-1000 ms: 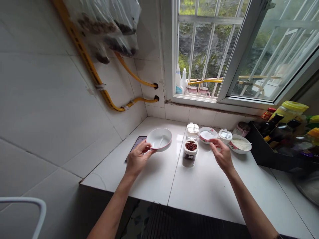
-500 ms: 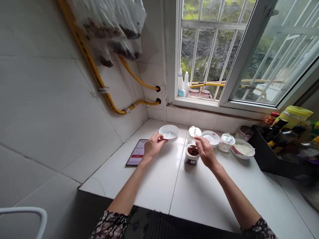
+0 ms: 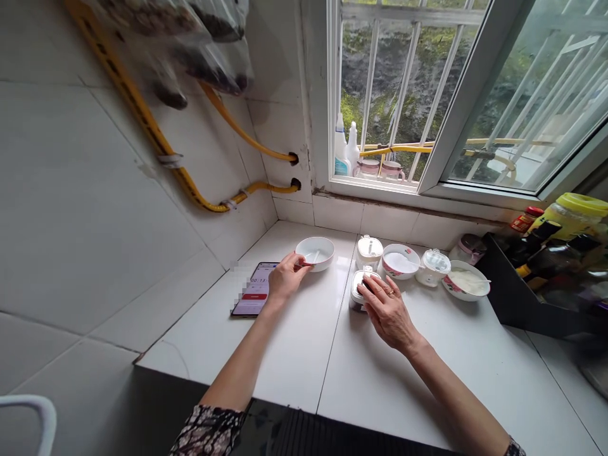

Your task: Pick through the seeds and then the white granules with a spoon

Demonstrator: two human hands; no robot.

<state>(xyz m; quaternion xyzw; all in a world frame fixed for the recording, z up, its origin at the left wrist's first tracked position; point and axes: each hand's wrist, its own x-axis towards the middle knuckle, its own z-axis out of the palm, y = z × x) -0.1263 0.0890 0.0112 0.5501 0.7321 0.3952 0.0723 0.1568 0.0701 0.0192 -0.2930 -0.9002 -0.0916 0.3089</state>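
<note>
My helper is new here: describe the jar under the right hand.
Below the window is a white counter. Right of its seam, find the white-lidded jar. Unlike its neighbours, it sits under the right hand, closest to the front edge.

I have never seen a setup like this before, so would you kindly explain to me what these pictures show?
There is no machine here, only a person's two bare hands. Every picture comes from one camera worn on the person's head, looking forward and down, so you see the work from above.

The left hand holds a white bowl by its edge. The right hand rests on the lid of a small jar.

On the white counter you also see a phone, two more jars, and two flowered bowls with white contents. A black box stands at the right.
</note>
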